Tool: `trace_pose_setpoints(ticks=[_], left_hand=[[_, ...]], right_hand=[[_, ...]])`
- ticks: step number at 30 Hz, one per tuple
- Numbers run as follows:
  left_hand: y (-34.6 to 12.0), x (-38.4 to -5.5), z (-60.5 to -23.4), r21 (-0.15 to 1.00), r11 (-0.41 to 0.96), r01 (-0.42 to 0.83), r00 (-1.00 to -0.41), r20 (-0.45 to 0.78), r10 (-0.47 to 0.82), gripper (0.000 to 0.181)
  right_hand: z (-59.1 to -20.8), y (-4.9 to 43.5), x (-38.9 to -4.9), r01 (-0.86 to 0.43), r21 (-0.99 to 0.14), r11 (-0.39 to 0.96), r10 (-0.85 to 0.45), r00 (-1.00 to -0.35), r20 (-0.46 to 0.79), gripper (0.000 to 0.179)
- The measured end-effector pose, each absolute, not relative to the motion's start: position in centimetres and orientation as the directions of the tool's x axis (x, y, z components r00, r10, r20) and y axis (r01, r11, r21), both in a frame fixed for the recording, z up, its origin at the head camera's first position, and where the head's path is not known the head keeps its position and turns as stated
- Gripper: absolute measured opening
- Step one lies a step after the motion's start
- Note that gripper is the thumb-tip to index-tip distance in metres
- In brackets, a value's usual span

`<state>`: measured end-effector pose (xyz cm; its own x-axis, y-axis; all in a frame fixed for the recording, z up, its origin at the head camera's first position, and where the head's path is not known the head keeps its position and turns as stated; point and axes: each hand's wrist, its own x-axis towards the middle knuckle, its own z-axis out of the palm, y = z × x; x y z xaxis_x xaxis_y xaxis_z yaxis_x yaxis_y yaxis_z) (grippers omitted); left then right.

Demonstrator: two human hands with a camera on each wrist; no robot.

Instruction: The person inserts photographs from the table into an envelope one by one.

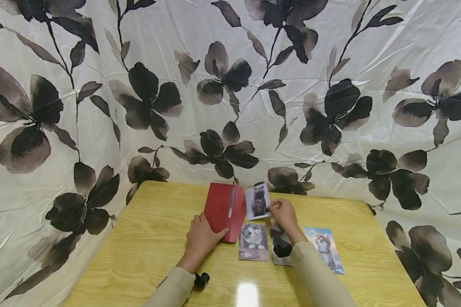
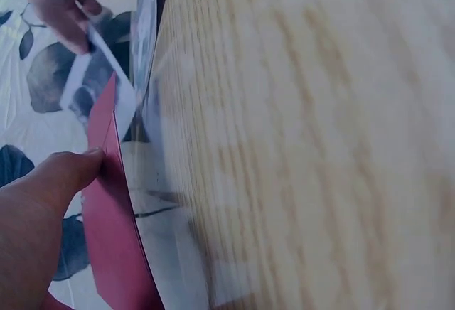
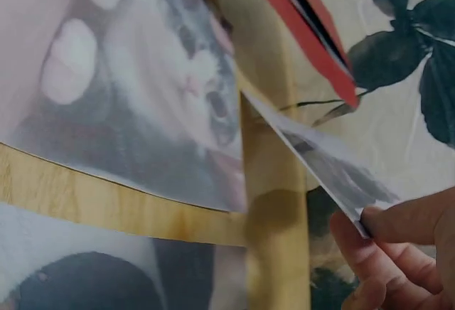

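Note:
My left hand point(image 1: 204, 233) grips the lower part of a red envelope point(image 1: 217, 200), its thumb lying on the front in the left wrist view. The envelope's flap stands open to the right, and a pale strip shows at its mouth. Between thumb and fingers my right hand point(image 1: 284, 214) pinches the lower right edge of a photo card of a dark grey cat point(image 1: 258, 200), held tilted beside the flap. Below it lies a card of a grey-and-white kitten point(image 1: 253, 241). Another card point(image 1: 276, 256) is partly hidden under my right wrist.
Right of my right forearm lies a card of a tabby kitten point(image 1: 322, 245), partly covered by the sleeve. All of this is on a yellow wood-grain table point(image 1: 138, 238). A floral cloth point(image 1: 230, 111) hangs behind the table's far edge.

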<state>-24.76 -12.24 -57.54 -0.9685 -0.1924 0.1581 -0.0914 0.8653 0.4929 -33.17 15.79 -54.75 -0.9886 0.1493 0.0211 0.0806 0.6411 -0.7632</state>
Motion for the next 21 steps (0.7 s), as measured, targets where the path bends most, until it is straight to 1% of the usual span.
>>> trace_pose_setpoints(ticks=[5,12,16,19,21], left_hand=[[-12.2,-24.8,-57.9,0.477,0.875,-0.083,-0.964,0.185,-0.193,0.109],[-12.2,-24.7,-57.8,0.482,0.872,-0.088,-0.967,0.167,-0.190,0.110],[-12.3,-24.6,-57.8,0.477,0.875,-0.089,-0.969,0.163,-0.187,0.110],[-12.3,-24.7,-57.7,0.478,0.873,-0.092,-0.970,0.155,-0.187,0.110],[-12.2,-24.8,-57.6,0.479,0.873,-0.093,-0.970,0.153,-0.187,0.112]], right_hand=[[-54.3,16.4,-32.7,-0.023,-0.796,0.605,0.082,-0.993,0.090,0.014],[-53.0,16.3,-32.0,-0.116,-0.825,0.553,0.063,-0.981,0.181,0.014],[-53.0,15.9,-31.6,-0.123,-0.878,0.463,0.044,-0.986,0.162,0.015],[-53.3,15.4,-31.5,-0.079,-0.919,0.386,0.046,-0.993,0.105,0.016],[-53.5,15.1,-31.5,-0.054,-0.932,0.359,0.056,-0.995,0.079,0.016]])
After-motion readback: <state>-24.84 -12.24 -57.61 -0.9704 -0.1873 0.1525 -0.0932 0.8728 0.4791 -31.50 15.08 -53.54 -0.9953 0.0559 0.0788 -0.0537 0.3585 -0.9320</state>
